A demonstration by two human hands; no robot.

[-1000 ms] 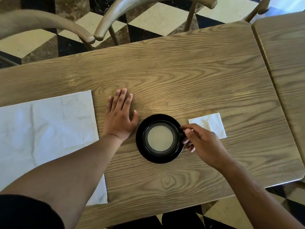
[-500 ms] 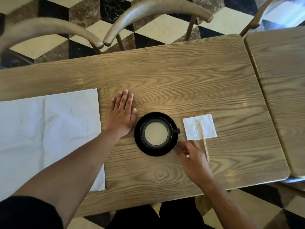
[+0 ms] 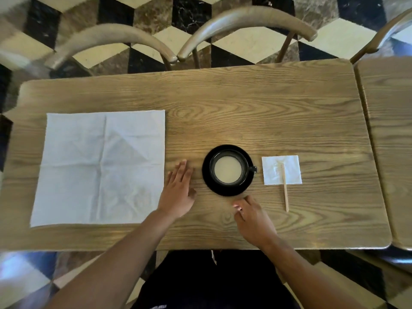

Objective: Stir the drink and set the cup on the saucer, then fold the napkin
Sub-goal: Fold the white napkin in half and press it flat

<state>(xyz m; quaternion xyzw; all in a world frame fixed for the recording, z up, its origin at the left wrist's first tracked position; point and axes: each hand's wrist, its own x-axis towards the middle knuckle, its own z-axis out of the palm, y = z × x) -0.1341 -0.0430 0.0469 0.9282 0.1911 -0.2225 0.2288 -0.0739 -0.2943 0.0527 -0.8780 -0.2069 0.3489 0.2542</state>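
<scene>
Left hand: the left hand point(image 3: 178, 190) is laid palm down on the table point(image 3: 256, 112) at lower centre of the frame, fingers straight and pointing up the frame; nothing is held. It lies between the napkin and the saucer, touching neither as far as can be seen.
Left forearm: it is stretched in from the lower left corner, rising diagonally to the wrist.
Right hand: the right hand point(image 3: 252, 217) is rested on the table just below the saucer, fingers loosely curled with the tips toward the saucer's lower rim; nothing is gripped.
Right forearm: it is brought in from the lower right, angled up and leftward.
Cup: the black cup point(image 3: 228, 169), filled with a pale milky drink, is seated on the black saucer point(image 3: 225, 191) at centre, handle turned to the right.
Stirrer: a wooden stirrer point(image 3: 285, 190) is laid right of the saucer, its upper end on a small white paper square point(image 3: 289, 172).
Napkin: the large white napkin point(image 3: 100, 168) is spread flat and creased at left of the frame.
Surroundings: chair backs point(image 3: 245, 21) are seen above the table's far edge.
</scene>
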